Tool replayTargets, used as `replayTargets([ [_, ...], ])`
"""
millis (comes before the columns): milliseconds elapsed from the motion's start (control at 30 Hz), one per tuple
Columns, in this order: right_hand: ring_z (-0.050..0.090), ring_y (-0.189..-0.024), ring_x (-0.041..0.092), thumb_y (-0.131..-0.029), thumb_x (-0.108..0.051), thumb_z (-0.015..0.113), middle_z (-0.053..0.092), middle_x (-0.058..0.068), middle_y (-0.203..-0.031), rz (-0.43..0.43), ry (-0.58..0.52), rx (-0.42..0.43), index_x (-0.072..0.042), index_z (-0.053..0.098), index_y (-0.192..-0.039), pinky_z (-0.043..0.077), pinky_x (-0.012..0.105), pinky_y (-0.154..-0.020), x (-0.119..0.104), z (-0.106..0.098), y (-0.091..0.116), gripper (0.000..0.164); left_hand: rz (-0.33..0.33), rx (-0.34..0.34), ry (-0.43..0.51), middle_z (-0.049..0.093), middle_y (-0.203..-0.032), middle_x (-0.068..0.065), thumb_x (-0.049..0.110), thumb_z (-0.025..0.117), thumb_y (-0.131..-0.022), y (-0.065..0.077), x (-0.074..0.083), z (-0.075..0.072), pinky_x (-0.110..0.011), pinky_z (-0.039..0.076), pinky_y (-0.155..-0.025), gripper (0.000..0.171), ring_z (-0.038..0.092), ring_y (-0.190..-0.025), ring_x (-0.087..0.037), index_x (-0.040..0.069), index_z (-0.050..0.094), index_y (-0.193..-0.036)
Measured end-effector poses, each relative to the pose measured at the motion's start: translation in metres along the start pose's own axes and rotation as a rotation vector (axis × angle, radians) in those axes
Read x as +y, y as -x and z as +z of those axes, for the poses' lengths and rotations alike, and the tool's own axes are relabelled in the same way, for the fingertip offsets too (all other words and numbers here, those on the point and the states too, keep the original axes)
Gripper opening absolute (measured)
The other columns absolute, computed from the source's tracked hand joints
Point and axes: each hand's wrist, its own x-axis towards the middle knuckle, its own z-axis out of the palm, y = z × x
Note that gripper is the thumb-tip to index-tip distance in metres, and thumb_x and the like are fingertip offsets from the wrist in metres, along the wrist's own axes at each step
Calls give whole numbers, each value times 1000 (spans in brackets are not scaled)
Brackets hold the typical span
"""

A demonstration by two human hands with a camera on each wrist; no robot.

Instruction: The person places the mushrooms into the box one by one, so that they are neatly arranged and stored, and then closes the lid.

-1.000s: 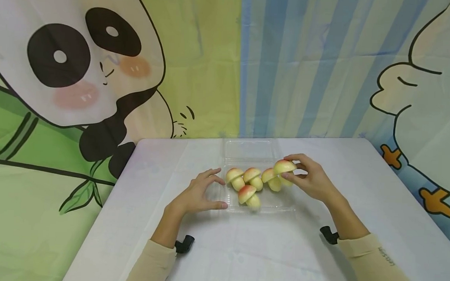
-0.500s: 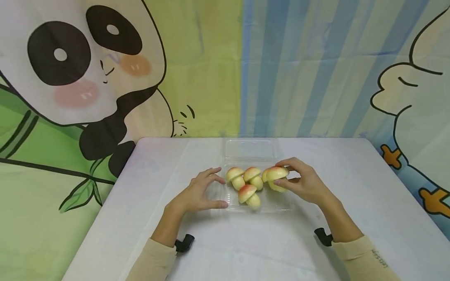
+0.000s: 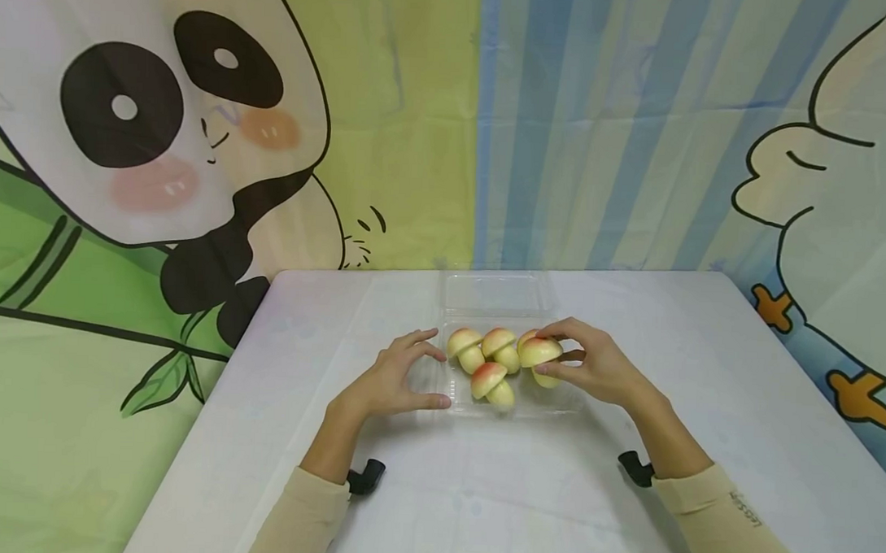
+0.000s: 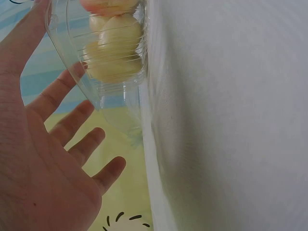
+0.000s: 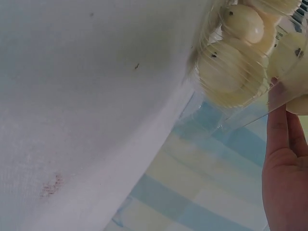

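Note:
A clear plastic clamshell box [image 3: 548,406] sits on the table with several yellow, red-topped mushrooms [image 3: 489,382] in it. At its right side my right hand [image 3: 604,363] pinches one mushroom [image 3: 540,351] by the cap, between thumb and fingers. That mushroom partly hides another one behind it. My left hand [image 3: 390,380] stands at the box's left side with fingers spread and thumb toward the front corner. In the left wrist view, fingertips [image 4: 79,70] of this hand are right at the clear wall.
The box's clear lid [image 3: 495,295] lies folded back toward the table's far edge. White cloth covers the table [image 3: 479,497]. Behind it hangs a printed curtain [image 3: 404,145] with a panda and stripes. Black wrist mounts [image 3: 366,477] stick out from both forearms.
My right hand has moved left and down, carrying the mushroom from the box's right edge to over the mushroom at the right of the back row. The left hand has stayed in place.

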Motion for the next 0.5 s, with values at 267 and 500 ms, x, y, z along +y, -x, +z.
replayTargets([
  [267, 61, -114, 22, -83, -11, 87, 63, 5, -126, -12, -4, -34, -13, 64, -126, 62, 33, -81, 4, 5, 1, 49, -12, -11, -12, 29, -167, 10, 71, 80, -75, 0, -2, 1, -69, 22, -117, 70, 23, -154, -27, 28, 63, -128],
  [500, 61, -115, 23, -83, -13, 86, 63, 4, -125, -13, -20, -65, -11, 65, -124, 62, 35, -82, 4, 8, -1, 46, 0, -5, -7, 29, -167, 7, 70, 81, -75, 0, -1, -1, -71, 22, -116, 70, 23, -155, -30, 28, 63, -128],
])
